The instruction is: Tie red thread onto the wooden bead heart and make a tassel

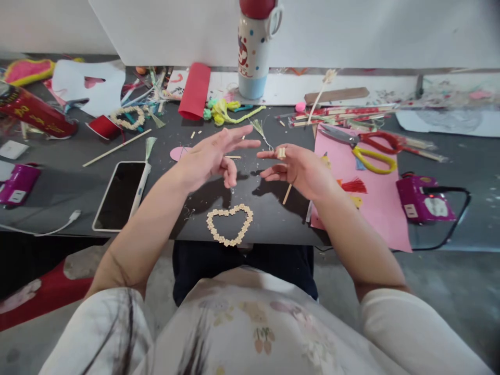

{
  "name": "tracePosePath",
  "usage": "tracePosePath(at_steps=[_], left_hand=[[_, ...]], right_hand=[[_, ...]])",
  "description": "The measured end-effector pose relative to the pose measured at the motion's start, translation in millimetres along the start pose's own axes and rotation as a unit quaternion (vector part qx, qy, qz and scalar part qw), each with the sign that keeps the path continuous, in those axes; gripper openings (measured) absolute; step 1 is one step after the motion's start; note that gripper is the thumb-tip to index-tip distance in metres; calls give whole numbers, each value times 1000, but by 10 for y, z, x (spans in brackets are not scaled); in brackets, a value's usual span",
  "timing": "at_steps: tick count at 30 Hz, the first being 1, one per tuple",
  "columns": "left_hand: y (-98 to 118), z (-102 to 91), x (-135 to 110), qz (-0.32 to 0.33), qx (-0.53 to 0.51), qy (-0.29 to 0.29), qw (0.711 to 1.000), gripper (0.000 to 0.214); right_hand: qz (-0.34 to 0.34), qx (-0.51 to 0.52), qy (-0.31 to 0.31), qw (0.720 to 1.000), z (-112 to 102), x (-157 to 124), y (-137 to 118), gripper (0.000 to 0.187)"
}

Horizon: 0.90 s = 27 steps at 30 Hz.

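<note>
My left hand (213, 159) hovers over the dark table, its fingers stretched out and apart, with nothing visible in them. Facing it is my right hand (295, 169), fingers extended to the left. A small pale wooden piece (281, 152) sits on one of its fingers, like a ring; how it is attached cannot be made out. Below both hands, near the table's front edge, lies a heart-shaped outline (211, 225) made of small pale pieces. A thin wooden stick (287, 194) shows just under my right hand. A pale tassel (258, 126) lies beyond the fingertips.
On the left are a phone (121, 195), a long stick (117, 148) and a red ribbon spool (103, 126). A bottle (253, 57) stands at the back. Scissors (361, 140) rest on pink paper (385, 208) at right, beside a purple box (424, 198) with a cable.
</note>
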<state>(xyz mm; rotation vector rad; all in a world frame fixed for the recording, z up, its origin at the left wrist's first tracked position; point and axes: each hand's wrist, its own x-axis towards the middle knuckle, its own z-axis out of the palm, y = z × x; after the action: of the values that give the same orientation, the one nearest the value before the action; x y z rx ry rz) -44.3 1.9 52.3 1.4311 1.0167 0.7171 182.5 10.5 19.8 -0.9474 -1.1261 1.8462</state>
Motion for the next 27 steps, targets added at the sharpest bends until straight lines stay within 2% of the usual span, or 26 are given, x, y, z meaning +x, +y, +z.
tracePosePath(at_steps=[3,6,13,16,18,20,22,24,27], left_hand=[[-52,89,89,25,-27,-34,999,65],[-78,150,151,45,-20,-64,997,64],[-2,208,205,44,10,-84,995,62],[18,120,209,41,21,-51,998,59],[10,7,200,56,51,-2,997,54],[-8,-138,181,66,119,61,989,49],[-20,-291,150,68,221,114,966,51],[-10,-420,111,46,360,155,919,49],[30,-523,59,28,480,195,855,40]], right_hand=[[29,35,-45,998,19,3,7,15],[44,50,-80,995,45,7,25,19],[53,35,-80,995,79,-6,27,11],[33,-8,-64,997,49,-6,41,7],[4,-90,-12,996,10,-2,67,7],[-29,-199,45,979,-47,7,99,11],[-59,-292,81,951,-123,17,127,14],[-93,-360,120,921,-203,25,137,16],[-130,-411,179,884,-293,27,118,15]])
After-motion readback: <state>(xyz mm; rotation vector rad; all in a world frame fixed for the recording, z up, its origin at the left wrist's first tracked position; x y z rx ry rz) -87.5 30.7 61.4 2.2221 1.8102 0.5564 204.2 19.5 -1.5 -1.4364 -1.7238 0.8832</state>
